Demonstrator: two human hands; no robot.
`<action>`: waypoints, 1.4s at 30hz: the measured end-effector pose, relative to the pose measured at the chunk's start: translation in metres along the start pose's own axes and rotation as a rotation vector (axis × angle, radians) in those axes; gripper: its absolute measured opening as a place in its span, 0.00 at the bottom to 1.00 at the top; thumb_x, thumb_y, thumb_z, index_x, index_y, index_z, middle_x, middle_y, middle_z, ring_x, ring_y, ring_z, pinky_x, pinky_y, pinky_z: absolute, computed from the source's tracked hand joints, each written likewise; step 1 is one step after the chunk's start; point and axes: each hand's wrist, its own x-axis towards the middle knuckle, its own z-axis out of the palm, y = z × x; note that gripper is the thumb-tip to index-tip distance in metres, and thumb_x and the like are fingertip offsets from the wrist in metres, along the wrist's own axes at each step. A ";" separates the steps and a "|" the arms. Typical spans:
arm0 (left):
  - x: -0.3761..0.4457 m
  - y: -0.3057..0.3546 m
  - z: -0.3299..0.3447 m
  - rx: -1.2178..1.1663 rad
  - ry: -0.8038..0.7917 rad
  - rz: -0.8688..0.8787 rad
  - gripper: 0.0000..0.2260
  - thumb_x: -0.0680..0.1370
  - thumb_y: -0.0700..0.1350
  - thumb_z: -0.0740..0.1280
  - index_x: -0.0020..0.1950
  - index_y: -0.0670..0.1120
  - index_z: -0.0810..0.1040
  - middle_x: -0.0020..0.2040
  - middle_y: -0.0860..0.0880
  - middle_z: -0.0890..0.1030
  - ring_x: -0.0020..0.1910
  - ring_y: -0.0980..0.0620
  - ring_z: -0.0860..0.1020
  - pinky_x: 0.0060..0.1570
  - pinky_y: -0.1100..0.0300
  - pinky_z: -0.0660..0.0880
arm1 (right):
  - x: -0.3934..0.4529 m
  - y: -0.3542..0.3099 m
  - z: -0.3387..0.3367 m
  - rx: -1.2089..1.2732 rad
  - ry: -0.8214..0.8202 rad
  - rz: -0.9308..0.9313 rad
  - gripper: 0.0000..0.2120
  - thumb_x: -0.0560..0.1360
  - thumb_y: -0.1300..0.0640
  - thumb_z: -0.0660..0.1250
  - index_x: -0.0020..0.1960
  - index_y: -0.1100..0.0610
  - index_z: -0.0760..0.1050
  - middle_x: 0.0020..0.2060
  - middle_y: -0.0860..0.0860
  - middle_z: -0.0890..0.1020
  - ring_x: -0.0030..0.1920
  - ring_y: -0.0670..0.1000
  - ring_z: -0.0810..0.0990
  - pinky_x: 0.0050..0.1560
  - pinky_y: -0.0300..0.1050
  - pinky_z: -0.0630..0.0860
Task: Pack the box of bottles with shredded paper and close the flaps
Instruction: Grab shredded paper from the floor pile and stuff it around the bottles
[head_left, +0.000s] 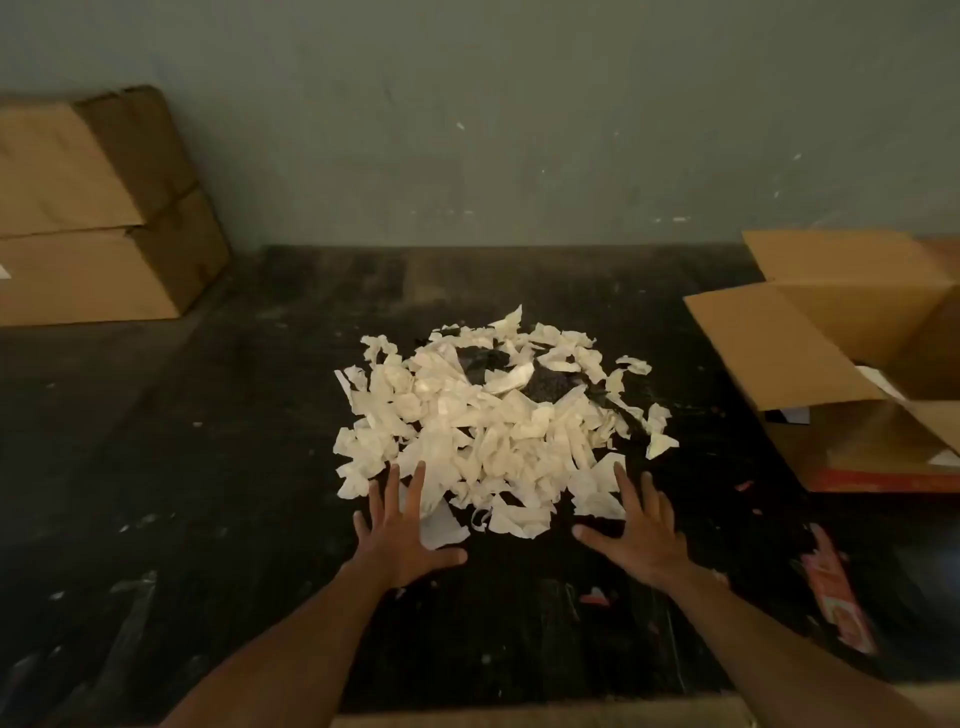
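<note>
A loose heap of torn white paper scraps (493, 421) lies at the centre of the dark scuffed surface (208, 467). My left hand (402, 540), fingers straight and spread, touches the heap's edge at 7 o'clock; my right hand (636, 535), likewise spread, lies at 5 o'clock. The open brown cardboard box (852, 332), flaps raised, stands at 3 o'clock.
</note>
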 end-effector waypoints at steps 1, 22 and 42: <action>0.004 -0.001 0.005 0.018 0.015 0.015 0.63 0.58 0.76 0.70 0.71 0.63 0.22 0.76 0.47 0.26 0.76 0.37 0.31 0.72 0.32 0.41 | 0.005 0.001 0.003 -0.053 0.012 -0.015 0.59 0.59 0.22 0.64 0.72 0.37 0.27 0.76 0.52 0.32 0.77 0.61 0.37 0.71 0.72 0.49; 0.176 0.054 -0.040 0.367 0.101 0.227 0.61 0.66 0.64 0.74 0.70 0.63 0.21 0.71 0.49 0.18 0.71 0.33 0.24 0.68 0.26 0.39 | 0.207 -0.055 -0.056 -0.491 -0.057 -0.414 0.69 0.51 0.24 0.72 0.68 0.34 0.21 0.69 0.51 0.19 0.72 0.63 0.26 0.63 0.82 0.45; 0.198 0.061 -0.030 0.261 0.098 0.199 0.35 0.73 0.58 0.69 0.76 0.58 0.57 0.70 0.49 0.63 0.65 0.43 0.66 0.62 0.44 0.70 | 0.230 -0.071 -0.029 -0.256 -0.085 -0.550 0.26 0.76 0.54 0.65 0.73 0.49 0.63 0.69 0.57 0.66 0.69 0.62 0.60 0.70 0.53 0.62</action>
